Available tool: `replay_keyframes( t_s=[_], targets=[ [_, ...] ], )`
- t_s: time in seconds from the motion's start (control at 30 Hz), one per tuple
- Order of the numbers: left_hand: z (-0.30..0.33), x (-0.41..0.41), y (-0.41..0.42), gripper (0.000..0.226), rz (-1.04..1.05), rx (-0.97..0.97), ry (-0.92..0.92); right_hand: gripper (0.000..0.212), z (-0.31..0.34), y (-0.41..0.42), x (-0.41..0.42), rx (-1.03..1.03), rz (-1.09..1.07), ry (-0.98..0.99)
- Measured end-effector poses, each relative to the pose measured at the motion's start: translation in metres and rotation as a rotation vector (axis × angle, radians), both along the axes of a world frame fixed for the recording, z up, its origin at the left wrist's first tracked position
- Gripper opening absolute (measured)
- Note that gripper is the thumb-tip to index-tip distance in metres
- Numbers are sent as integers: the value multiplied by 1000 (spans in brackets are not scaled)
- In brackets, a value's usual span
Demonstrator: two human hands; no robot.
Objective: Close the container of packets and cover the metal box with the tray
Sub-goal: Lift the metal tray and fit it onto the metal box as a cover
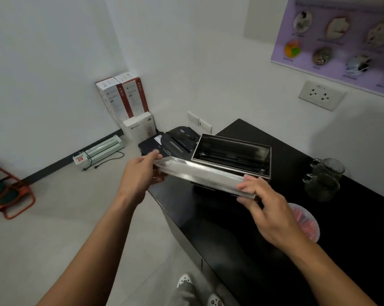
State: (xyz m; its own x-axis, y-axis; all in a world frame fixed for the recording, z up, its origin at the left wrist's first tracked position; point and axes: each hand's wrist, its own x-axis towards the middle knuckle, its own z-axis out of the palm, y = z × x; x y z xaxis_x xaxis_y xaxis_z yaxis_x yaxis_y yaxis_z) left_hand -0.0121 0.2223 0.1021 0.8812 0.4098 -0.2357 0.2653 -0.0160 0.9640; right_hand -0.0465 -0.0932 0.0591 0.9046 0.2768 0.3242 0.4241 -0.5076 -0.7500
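Observation:
A shiny metal tray (pixel 199 174) hangs tilted in the air just in front of the open metal box (pixel 230 153), which stands on the black counter (pixel 286 149). My left hand (pixel 142 173) grips the tray's left end. My right hand (pixel 266 206) grips its right end. The box's top is uncovered and its dark inside shows. A round clear container with red packets (pixel 308 219) stands on the counter behind my right wrist, partly hidden; I cannot tell whether its lid is on.
Two glass mugs (pixel 323 177) stand at the counter's right. A black machine (pixel 180 140) sits beyond the counter's far end. White boxes (pixel 124 100), a laminator (pixel 102 149) and an orange stool (pixel 14 195) are on the floor to the left.

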Motion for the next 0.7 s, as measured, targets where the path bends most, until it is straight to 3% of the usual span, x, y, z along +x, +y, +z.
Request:
replay_keyframes(
  t_s=[0.1, 0.2, 0.3, 0.57, 0.7],
  targets=[
    [3, 5, -6, 49, -73, 89, -45, 22, 13, -2, 8, 105, -27, 123],
    [5, 8, -16, 21, -237, 154, -130, 23, 20, -4, 24, 296, -61, 162],
    [3, 14, -24, 27, -342, 245, -193, 26, 24, -5, 42, 460, -132, 208],
    [-8, 39, -41, 33, -299, 357, -149, 25, 23, -5, 87, 707, -460, 251],
    [-13, 57, -43, 8, -290, 313, -126, 56, 17, -4, 106, 686, -440, 278]
  ],
)
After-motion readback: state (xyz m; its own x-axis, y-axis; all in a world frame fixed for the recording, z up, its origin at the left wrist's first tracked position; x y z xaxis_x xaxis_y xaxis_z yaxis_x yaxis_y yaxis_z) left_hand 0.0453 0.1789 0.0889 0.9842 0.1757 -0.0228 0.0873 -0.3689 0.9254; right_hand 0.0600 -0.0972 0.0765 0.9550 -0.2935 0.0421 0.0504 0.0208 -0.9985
